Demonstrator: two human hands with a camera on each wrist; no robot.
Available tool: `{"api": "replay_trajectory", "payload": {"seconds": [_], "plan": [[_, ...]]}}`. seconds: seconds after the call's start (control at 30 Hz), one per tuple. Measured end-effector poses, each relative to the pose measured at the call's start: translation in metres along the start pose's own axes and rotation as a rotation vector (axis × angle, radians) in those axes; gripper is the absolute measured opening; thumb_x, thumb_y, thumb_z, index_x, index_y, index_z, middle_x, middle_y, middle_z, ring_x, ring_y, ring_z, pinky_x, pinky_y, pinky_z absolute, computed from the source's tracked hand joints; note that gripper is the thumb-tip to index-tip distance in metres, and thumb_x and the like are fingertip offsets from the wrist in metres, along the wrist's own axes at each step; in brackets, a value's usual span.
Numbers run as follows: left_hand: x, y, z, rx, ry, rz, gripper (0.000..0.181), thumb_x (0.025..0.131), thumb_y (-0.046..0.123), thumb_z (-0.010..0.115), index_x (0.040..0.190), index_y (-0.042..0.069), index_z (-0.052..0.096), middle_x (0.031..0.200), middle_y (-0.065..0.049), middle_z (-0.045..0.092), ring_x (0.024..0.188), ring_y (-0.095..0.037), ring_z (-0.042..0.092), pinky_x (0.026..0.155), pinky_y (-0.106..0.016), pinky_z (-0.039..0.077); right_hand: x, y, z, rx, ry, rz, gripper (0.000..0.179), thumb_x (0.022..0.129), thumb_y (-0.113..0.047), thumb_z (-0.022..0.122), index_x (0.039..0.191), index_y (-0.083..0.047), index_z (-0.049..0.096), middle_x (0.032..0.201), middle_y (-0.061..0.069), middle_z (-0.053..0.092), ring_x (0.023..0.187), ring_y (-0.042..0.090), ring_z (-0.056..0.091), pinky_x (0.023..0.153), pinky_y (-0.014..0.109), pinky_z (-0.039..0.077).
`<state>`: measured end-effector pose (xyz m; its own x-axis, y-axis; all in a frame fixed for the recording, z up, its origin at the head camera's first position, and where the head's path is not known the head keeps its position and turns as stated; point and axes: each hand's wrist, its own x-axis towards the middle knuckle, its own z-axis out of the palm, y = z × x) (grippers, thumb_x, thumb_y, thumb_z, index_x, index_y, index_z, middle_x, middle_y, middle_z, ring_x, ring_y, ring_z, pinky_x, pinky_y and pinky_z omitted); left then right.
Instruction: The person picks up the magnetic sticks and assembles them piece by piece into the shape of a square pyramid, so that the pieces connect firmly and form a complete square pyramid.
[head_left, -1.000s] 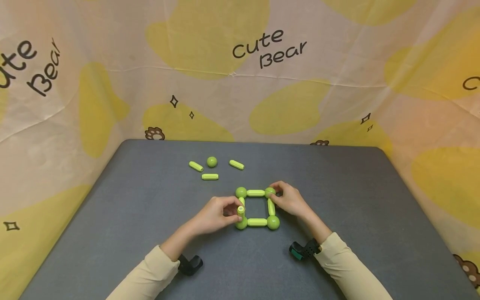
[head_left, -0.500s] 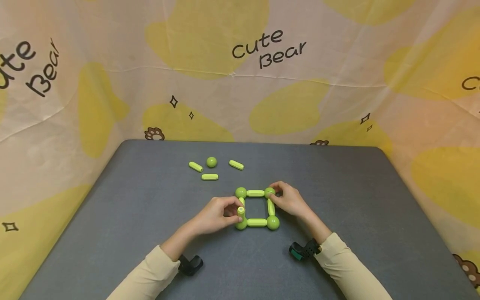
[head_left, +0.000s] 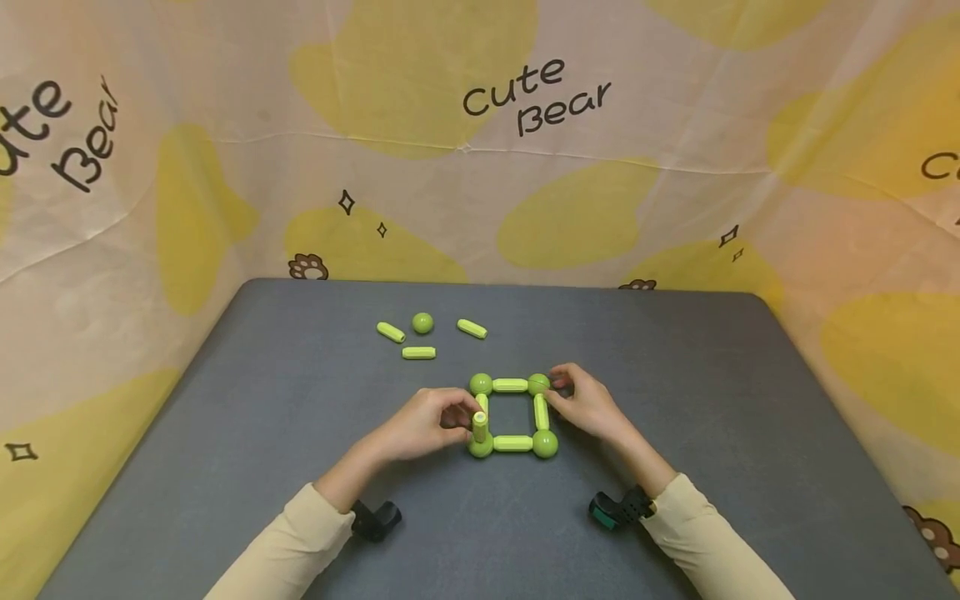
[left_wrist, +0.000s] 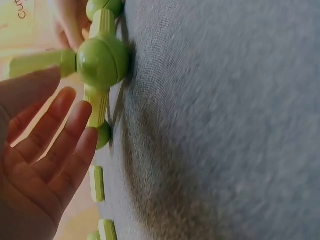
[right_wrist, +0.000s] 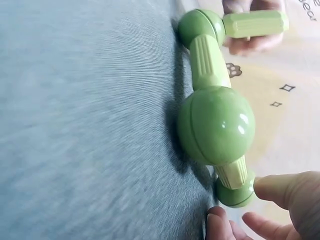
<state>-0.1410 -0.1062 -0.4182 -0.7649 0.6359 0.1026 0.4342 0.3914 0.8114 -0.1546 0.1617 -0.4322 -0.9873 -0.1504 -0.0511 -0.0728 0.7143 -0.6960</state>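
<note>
A square frame (head_left: 513, 444) of pale green rods and darker green balls lies flat on the table. One more rod (head_left: 480, 427) stands upright on its near left ball (head_left: 481, 447). My left hand (head_left: 427, 423) is beside that upright rod; in the left wrist view its thumb (left_wrist: 37, 87) overlaps the rod and its other fingers are spread loosely. At the far right ball (head_left: 538, 384) is my right hand (head_left: 591, 406), thumb and fingers parted around the ball's outer side. In the right wrist view the thumb (right_wrist: 275, 187) appears at that ball's edge, and whether it touches cannot be told.
Behind the frame, to the left, lie a loose green ball (head_left: 423, 322) and three loose rods, one of them the near rod (head_left: 418, 353). All rest on the dark grey table (head_left: 675, 358). A patterned cloth (head_left: 420, 167) hangs behind the far edge and at both sides.
My left fingers have loosened and drawn slightly left from the upright rod, which still stands. My right hand has eased slightly right, its fingers parting from the far right ball.
</note>
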Motion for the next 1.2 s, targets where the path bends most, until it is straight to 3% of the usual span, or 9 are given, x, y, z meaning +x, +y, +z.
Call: {"api": "replay_trajectory", "payload": {"seconds": [0.2,0.47,0.6,0.83,1.03,1.2], "plan": [[0.011,-0.008,-0.011,0.05,0.091,-0.064,0.019,0.079,0.006,0.07,0.097,0.005,0.064,0.094,-0.008,0.068,0.08,-0.012,0.065,0.065,-0.022,0.051,-0.019,-0.001,-0.004,-0.05,0.005,-0.031,0.031,0.084,-0.02,0.064,0.11,-0.005,0.055,0.097,0.009,0.063,0.075,0.014,0.057,0.066,0.03,0.046],[0.032,-0.02,-0.016,0.12,0.17,-0.151,0.02,0.079,0.01,0.071,0.098,0.008,0.065,0.097,-0.006,0.066,0.083,-0.015,0.065,0.067,-0.025,0.051,-0.043,-0.008,0.0,-0.027,-0.063,-0.032,0.04,0.082,-0.022,0.067,0.115,-0.005,0.053,0.095,0.006,0.063,0.07,0.008,0.056,0.063,0.026,0.046],[0.039,-0.025,-0.013,0.149,0.159,-0.177,0.023,0.079,0.012,0.071,0.101,0.009,0.066,0.1,-0.006,0.065,0.086,-0.015,0.064,0.071,-0.026,0.051,-0.05,-0.012,0.002,-0.02,-0.074,-0.029,0.046,0.08,-0.021,0.069,0.118,-0.003,0.051,0.094,0.006,0.062,0.068,0.006,0.056,0.061,0.025,0.046],[0.046,-0.03,-0.01,0.125,0.127,-0.153,0.027,0.08,0.011,0.069,0.107,0.007,0.066,0.105,-0.007,0.065,0.085,-0.015,0.064,0.071,-0.024,0.05,-0.052,-0.015,0.005,-0.02,-0.085,-0.041,0.058,0.078,-0.015,0.072,0.127,-0.003,0.044,0.091,0.004,0.06,0.066,0.004,0.056,0.056,0.022,0.045],[0.047,-0.027,-0.011,0.14,0.075,-0.145,0.027,0.083,0.013,0.067,0.109,0.007,0.066,0.103,-0.006,0.065,0.085,-0.015,0.062,0.071,-0.026,0.049,-0.048,-0.012,0.004,-0.038,-0.085,-0.104,0.056,0.079,-0.014,0.07,0.127,-0.003,0.045,0.088,0.003,0.061,0.066,0.004,0.056,0.057,0.021,0.045],[0.045,-0.025,-0.011,0.162,0.073,-0.19,0.022,0.082,0.013,0.069,0.103,0.011,0.066,0.094,-0.003,0.066,0.08,-0.011,0.061,0.068,-0.025,0.048,-0.043,-0.008,0.002,-0.067,-0.075,-0.119,0.048,0.081,-0.015,0.069,0.124,-0.004,0.05,0.089,0.004,0.063,0.07,0.007,0.058,0.061,0.024,0.047]]}}
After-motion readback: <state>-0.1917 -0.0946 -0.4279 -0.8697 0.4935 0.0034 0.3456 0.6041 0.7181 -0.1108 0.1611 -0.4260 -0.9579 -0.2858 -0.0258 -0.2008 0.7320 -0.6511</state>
